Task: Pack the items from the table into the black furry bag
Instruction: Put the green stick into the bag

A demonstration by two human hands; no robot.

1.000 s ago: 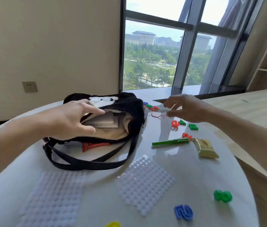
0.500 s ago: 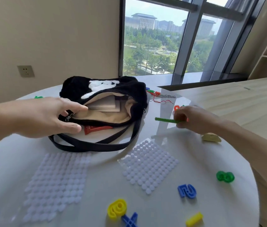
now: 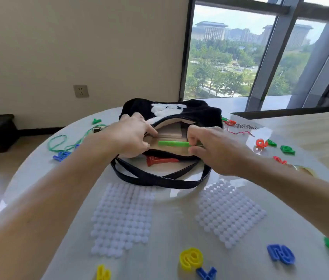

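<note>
Your right hand (image 3: 216, 148) pinches one end of the green stick (image 3: 172, 143), its long axis running level across the mouth of the black furry bag (image 3: 200, 114) at the bench's far edge. The stick's free end points toward your left hand (image 3: 131, 136), whose closed fingers hold the near lip open. The stick lies just inside the opening, over the tan lining; the right hand, the nearer one, likely only needs to let go. Letters and white mats remain on the bench (image 3: 169, 229).

Single head-worn wide-angle view, looking forward and down across round table (image 3: 169, 229) toward window (image 3: 260, 57); hands close.
</note>
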